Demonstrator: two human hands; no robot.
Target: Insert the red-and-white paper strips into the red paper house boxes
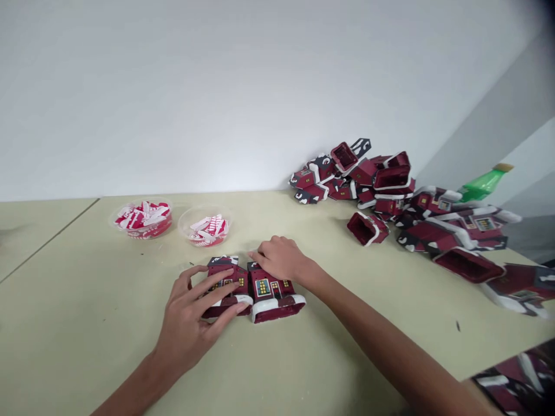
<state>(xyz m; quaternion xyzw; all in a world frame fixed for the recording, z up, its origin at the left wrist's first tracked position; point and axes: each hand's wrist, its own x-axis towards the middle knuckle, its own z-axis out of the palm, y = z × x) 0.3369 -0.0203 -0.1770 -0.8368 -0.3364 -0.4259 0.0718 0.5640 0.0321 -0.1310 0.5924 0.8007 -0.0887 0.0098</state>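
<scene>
Two small dark-red paper houses with white snow trim lie side by side on the pale table. My left hand (195, 315) rests with spread fingers on the left house (226, 283), its thumb at the white lower edge. My right hand (281, 257) lies curled over the top of the right house (275, 293), fingers pressing its upper edge. Whether either hand truly grips a house is unclear; both press down on them.
Two clear plastic bowls (143, 218) (204, 226) of red-and-white pieces stand behind the houses. A large heap of red paper houses (390, 185) spreads along the right, with a green bottle (485, 184) behind it. More houses lie at the lower right corner (515, 375).
</scene>
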